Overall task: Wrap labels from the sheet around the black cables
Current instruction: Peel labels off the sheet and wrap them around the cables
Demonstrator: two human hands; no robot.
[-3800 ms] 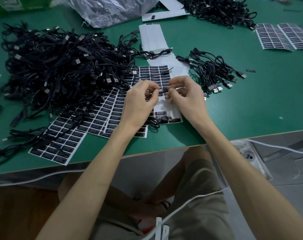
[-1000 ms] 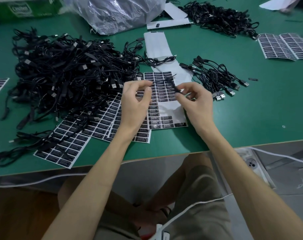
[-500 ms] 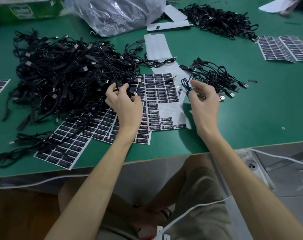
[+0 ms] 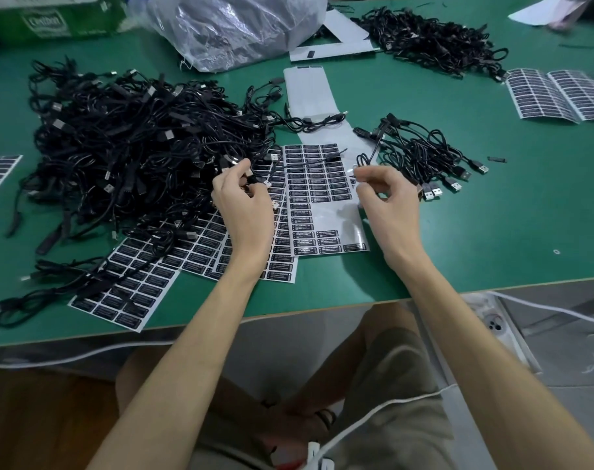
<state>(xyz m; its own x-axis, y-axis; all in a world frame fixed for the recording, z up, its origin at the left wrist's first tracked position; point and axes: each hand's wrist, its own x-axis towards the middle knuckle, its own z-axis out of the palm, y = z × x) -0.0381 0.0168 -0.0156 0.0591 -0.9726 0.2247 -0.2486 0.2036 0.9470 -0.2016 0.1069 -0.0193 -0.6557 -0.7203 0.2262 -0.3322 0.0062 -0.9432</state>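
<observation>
Viewing from the head camera, the two hands are apart, with the label sheet [image 4: 322,198] lying flat on the green table [image 4: 492,215] between them and just beyond the fingertips. The left hand [image 4: 244,205] has its fingers curled and pinches one black cable [image 4: 288,165] at the near edge of the tangled heap [image 4: 129,157] to its left; the free end of this cable trails across the upper rows of the sheet. The right hand [image 4: 387,201] has its fingers loosely curled, with the fingertips at a thin cable loop [image 4: 363,159] that runs up to the small bundle [image 4: 424,157] just beyond and to the right. Whether this hand grips the loop or only touches it cannot be determined. No label is visibly lifted; the step in hand is judged to be drawing a fresh cable from the heap. Risks: the pinched cable is entangled with its neighbours, so a sharp pull may drag several onto the sheet and crease or lift labels. The trailing end may catch on exposed adhesive. If the loop snags on the right fingers, cables from the bundle may be pulled back across the sheet.
</observation>
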